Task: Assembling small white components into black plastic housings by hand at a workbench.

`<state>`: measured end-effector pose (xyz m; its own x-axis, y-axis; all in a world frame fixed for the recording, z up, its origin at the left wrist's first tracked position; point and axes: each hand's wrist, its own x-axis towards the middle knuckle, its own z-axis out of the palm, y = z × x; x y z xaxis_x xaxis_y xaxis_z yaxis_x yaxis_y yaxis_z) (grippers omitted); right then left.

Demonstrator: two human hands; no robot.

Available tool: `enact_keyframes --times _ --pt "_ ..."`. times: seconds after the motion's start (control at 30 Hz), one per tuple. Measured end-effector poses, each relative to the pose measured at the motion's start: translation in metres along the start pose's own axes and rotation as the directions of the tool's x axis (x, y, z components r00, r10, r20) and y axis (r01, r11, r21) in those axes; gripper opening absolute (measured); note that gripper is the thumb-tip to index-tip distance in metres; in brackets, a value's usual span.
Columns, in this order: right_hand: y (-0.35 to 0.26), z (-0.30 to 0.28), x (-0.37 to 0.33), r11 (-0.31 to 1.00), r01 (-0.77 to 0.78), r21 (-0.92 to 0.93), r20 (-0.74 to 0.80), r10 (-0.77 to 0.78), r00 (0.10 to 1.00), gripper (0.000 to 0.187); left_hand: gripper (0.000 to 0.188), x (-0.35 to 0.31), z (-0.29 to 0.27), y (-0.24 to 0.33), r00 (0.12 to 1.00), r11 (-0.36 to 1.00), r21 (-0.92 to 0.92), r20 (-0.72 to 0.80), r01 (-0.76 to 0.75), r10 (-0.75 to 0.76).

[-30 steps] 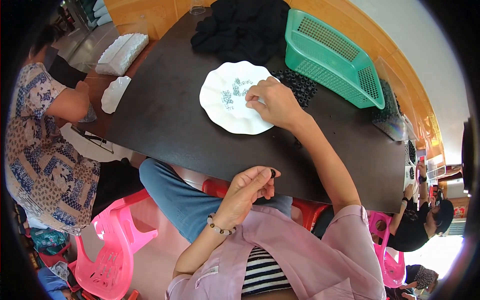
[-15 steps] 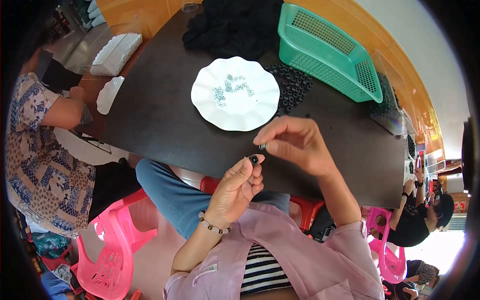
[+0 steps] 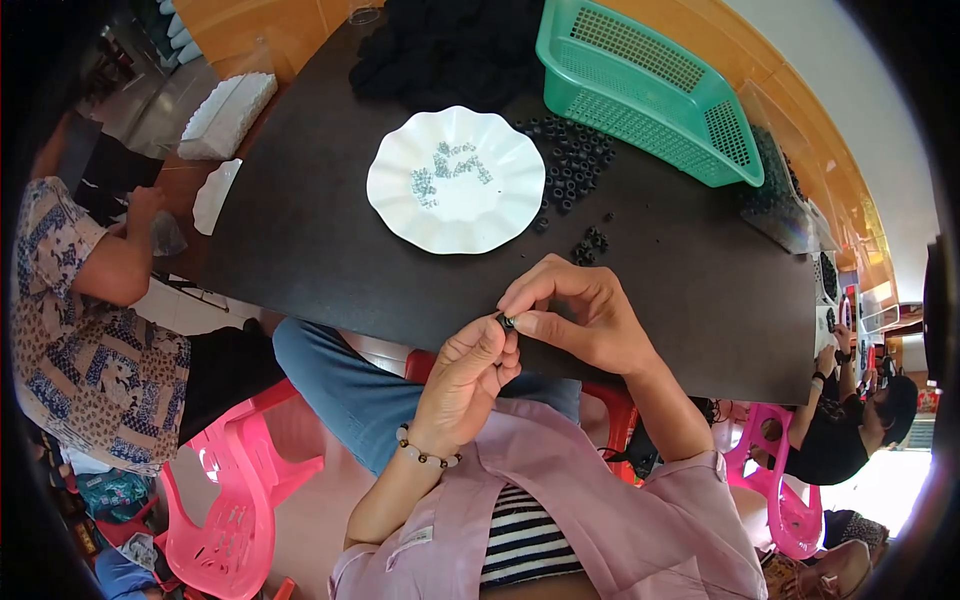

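Between the fingertips of my left hand (image 3: 462, 372) is a small black cylindrical piece (image 3: 506, 322) with a round opening. My right hand (image 3: 592, 322) meets it from the right, thumb and forefinger pinched at the opening on a tiny part mostly hidden by the fingers. Both hands are above the near edge of the dark table. Beyond them stands a white scalloped plate (image 3: 400, 221) with many tiny clear bits (image 3: 462, 165) scattered on it. Loose black ring-like pieces (image 3: 575, 172) lie right of the plate, with a smaller cluster (image 3: 590, 245) nearer my right hand.
A green perforated basket (image 3: 650, 95) and a clear bin of dark pieces (image 3: 778, 200) stand at the far right. Black cloth (image 3: 440, 50) lies at the back. One person (image 3: 90, 330) sits at left beside a pink chair (image 3: 225, 510); another (image 3: 850, 430) is at far right.
My right hand has come down and left, bringing its tiny part to the black piece in my left hand. A small cluster of black pieces, earlier behind my right hand, now shows.
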<state>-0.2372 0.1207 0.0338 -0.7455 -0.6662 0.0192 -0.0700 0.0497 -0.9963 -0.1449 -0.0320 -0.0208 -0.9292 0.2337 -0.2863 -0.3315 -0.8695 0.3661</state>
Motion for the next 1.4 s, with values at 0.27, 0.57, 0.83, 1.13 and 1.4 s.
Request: enact_keyframes --times 0.27,0.57,0.83,1.13,1.4 --pt "0.003 -0.006 -0.002 0.994 -0.059 -0.088 0.009 0.06 0.998 0.015 0.025 0.007 -0.003 -0.006 1.0 0.996 0.084 -0.019 -0.019 0.021" --pt "0.016 -0.095 -0.03 0.918 -0.242 -0.315 -0.451 0.08 0.889 0.012 0.028 0.009 -0.007 0.003 0.997 0.994 -0.092 -0.039 0.056 -0.059" --pt "0.033 -0.11 -0.031 0.783 -0.257 -0.567 -0.45 -0.032 0.893 0.015 0.029 0.014 -0.004 0.0 0.998 0.993 -0.111 -0.042 0.047 -0.052" --pt "0.045 -0.101 -0.015 0.692 -0.167 -0.703 -0.37 -0.155 0.916 0.016 0.028 0.013 -0.002 -0.001 0.998 0.994 -0.098 -0.047 0.042 -0.047" --pt "0.044 -0.097 -0.016 0.652 -0.18 -0.737 -0.384 -0.185 0.905 0.02 0.028 0.012 -0.001 0.0 0.998 0.993 -0.113 -0.046 0.041 -0.046"
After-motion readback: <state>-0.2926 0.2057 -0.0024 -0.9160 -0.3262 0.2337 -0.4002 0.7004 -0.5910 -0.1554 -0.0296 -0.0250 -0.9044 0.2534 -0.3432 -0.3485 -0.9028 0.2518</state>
